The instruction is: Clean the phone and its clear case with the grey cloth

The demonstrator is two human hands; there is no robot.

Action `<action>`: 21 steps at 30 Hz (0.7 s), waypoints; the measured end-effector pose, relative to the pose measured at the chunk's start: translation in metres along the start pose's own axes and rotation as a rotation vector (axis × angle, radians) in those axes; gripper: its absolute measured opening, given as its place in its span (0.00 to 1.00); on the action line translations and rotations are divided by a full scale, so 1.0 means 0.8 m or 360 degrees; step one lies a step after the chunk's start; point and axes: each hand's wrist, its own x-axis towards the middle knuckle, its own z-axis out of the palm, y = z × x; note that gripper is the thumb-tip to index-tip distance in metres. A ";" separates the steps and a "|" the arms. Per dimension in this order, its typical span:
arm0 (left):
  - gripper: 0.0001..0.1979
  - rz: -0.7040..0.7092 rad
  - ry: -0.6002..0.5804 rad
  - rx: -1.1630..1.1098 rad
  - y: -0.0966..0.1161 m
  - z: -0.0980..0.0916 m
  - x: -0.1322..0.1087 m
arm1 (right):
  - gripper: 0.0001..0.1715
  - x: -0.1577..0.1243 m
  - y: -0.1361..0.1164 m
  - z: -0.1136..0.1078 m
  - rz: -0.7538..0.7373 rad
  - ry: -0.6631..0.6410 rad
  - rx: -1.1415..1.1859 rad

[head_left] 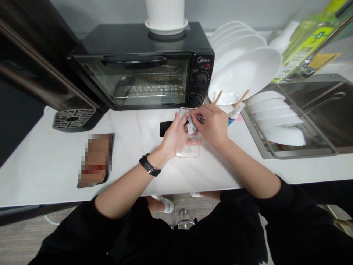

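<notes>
A clear phone case (189, 151) is in my left hand (175, 137), with the fingers reaching behind or inside it; I cannot tell which. My right hand (213, 123) pinches a crumpled white tissue (191, 126) against the case's upper part. Behind my left hand a small black object (164, 129) lies on the counter, partly covered. Just beyond my right hand stands a small bottle with a white top (236, 111), its lower part hidden by the hand.
A black toaster oven (143, 79) stands at the back, a white pot (165, 16) on top. White plates (245, 73) lean upright to its right. Dishes (278, 119) sit in a rack over the sink (325, 114). A phone (96, 160) lies on the white counter (132, 143).
</notes>
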 end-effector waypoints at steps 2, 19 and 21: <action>0.35 -0.0061 -0.0030 -0.0013 0.002 0.001 -0.001 | 0.09 -0.001 -0.002 -0.001 0.0030 0.0051 0.0067; 0.35 0.0277 0.0127 -0.0157 0.015 -0.004 -0.001 | 0.10 -0.018 -0.035 0.004 -0.0267 -0.0437 0.0777; 0.37 0.0376 0.0198 -0.0123 0.020 -0.010 0.000 | 0.09 -0.018 -0.035 0.003 -0.0390 -0.0543 0.0828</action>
